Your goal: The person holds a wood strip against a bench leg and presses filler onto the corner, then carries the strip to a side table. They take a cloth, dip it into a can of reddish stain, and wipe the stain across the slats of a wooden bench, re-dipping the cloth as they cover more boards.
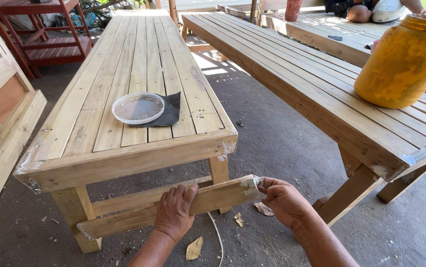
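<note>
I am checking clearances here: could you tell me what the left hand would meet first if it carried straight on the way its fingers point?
The left hand already lies on the lower rail; past it, probably the second rail behind, though depth is unclear.

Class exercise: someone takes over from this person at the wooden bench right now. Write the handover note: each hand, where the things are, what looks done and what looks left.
Left hand: gripping the lower rail of the wooden bench from above.
Right hand: pinched at the rail's right end, where pale filler is smeared.
On the bench top: clear plastic lid lying on a dark sheet, possibly sandpaper. Yellow jar stands on the neighbouring bench.
Done: pale filler patches show on the bench's front corners and the rail ends.
Left: the filler at the rail's right end looks rough; the other sides are out of view.
</note>
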The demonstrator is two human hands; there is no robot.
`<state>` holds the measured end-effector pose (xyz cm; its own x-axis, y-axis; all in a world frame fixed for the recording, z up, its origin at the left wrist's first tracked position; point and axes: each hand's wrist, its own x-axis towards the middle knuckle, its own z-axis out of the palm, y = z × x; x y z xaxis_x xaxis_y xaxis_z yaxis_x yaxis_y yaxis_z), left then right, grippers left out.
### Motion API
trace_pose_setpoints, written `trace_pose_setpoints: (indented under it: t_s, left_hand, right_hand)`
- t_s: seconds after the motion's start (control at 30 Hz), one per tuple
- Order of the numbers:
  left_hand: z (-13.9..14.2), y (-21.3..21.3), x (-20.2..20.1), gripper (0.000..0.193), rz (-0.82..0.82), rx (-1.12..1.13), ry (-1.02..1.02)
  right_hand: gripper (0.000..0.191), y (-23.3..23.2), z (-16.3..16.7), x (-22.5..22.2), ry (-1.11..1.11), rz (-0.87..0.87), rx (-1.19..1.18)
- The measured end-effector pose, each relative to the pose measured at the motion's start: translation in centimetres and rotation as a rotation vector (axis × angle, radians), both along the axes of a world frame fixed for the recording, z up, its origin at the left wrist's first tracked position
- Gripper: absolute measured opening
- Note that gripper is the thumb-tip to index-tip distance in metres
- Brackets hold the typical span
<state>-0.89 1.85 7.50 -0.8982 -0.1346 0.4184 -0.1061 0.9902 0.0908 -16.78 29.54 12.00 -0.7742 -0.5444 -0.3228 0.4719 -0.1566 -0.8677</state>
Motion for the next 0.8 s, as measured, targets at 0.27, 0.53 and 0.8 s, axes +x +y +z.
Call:
trace_pose_setpoints:
  t_s: [0.27, 0.53, 0.8]
  left_hand:
    - [0.3, -1.0, 1.5, 0.086, -0.005, -0.012, 0.036]
    - [0.6, -1.9, 2.6, 0.088, -0.021, 0.021, 0.096]
    - [0.8, -2.9, 3.7, 0.085, 0.078, 0.032, -0.028]
  right_hand:
    - [0.061, -1.9, 2.7, 2.1, -0.011, 0.011, -0.08]
    - [0.063, -3.2, 3.2, 2.3, -0.002, 0.023, -0.118]
    - [0.054, -5.5, 6.8, -0.1, 0.34, -0.115, 0.188]
